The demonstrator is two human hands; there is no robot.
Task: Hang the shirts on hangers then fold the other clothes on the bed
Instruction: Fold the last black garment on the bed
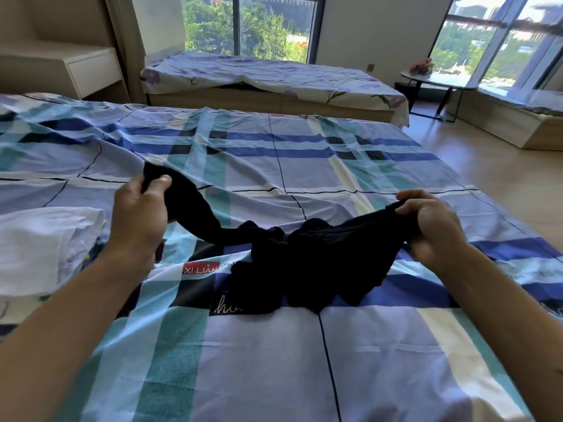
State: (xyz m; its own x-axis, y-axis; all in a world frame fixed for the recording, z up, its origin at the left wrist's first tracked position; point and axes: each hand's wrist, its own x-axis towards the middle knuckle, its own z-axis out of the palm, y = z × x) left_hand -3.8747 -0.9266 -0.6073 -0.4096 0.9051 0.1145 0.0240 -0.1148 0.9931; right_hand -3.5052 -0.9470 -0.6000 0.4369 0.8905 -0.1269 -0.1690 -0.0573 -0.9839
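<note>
The bed, covered in a sheet of blue, teal and cream plaid cotton [274, 360], bears two things. A thin black fabric garment [304, 263] lies bunched near its middle, its two ends lifted off the sheet. The left hand [140, 217] pinches one end, with the thumb pressed over the cloth against curled fingers. The right hand [435, 229] grips the other end in a closed fist. A white cloth [42, 248] (folded, as far as can be told) lies at the left edge, just beside the left forearm.

Beyond stands a second bed with a pale floral sheet [274, 74]. To its right is a round table on dark legs [438, 82] carrying pink flowers [422, 67].

A red label on the sheet [201, 268] reads "XI LIAN". The script below it is partly covered by the garment.
</note>
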